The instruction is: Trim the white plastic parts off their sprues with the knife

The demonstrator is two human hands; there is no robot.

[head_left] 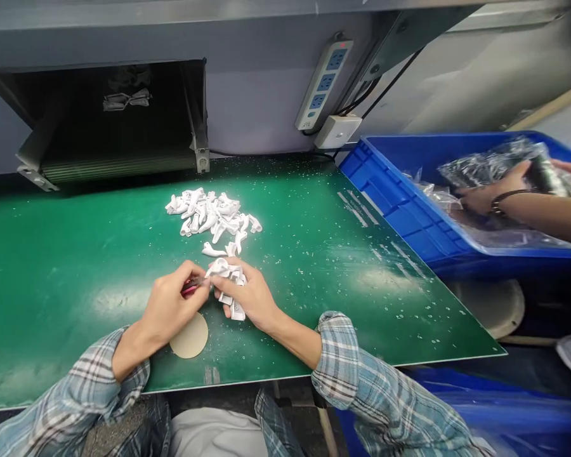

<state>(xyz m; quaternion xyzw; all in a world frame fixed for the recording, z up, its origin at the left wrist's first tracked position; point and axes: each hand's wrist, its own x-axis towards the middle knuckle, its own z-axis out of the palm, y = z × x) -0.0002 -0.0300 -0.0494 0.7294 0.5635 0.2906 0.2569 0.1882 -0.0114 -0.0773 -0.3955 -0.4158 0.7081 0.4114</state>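
Observation:
My left hand (171, 304) is closed in a pinch on a small pink tool (189, 290), most of which the fingers hide. Its fingertips meet the edge of the white plastic parts (238, 310) in my right hand. My right hand (257, 298) is wrapped round several of these curved, hollow-looking parts, thumb on top. Just beyond both hands, a loose pile of similar white plastic parts (209, 212) lies on the green tabletop (309, 285). A flat beige disc (190, 337) rests below my left wrist.
A conveyor belt (118, 170) comes out of a dark opening at the back left, with white pieces (126, 99) inside. A power strip (324, 86) hangs on the panel. On the right, another person's hand (485, 193) handles clear plastic bags in a blue bin (400, 197).

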